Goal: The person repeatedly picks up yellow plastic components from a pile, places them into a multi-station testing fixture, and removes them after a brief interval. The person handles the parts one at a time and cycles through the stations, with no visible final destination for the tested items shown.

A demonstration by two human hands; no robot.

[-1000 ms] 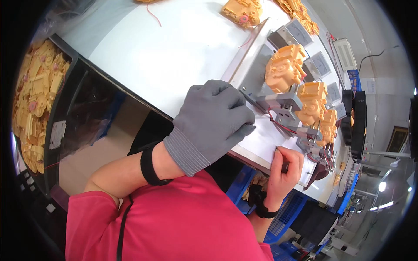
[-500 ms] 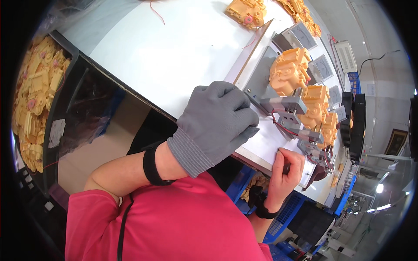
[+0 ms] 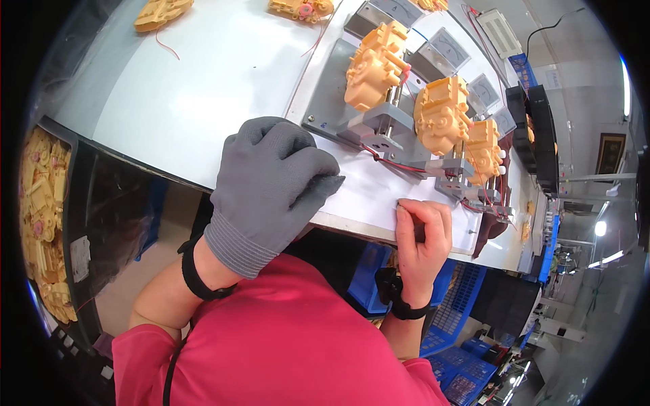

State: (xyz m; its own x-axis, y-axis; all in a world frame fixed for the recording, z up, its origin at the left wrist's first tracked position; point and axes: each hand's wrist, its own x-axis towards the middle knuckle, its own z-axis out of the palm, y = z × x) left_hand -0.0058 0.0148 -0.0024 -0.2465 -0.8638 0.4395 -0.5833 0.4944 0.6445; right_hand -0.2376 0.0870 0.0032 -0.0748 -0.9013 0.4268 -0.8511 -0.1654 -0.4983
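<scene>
My left hand [image 3: 267, 179], in a grey knit glove, rests at the near table edge, left of the first clamp fixture. Its fingers curl under the palm, hiding whatever they may hold. My bare right hand [image 3: 426, 233] is at the same edge further right, thumb and index fingertips pinched together; what lies between them is too small to make out. Beyond the hands stand three orange plastic housings, the nearest [image 3: 374, 66], a middle one [image 3: 441, 115] and a far one [image 3: 483, 150], mounted on grey metal fixtures [image 3: 380, 125] with red wires.
Dial meters [image 3: 443, 51] line up behind the housings. More orange parts lie on the white table [image 3: 183, 101], including one with a pink disc [image 3: 301, 9]. A black bin [image 3: 81, 196] of orange parts stands at left. Blue crates [image 3: 460, 304] sit below the edge at right.
The view has shifted, so the table, fixtures and housings now appear further left. Both hands keep their curled shapes near the table edge, and the left hand shows further left in the picture.
</scene>
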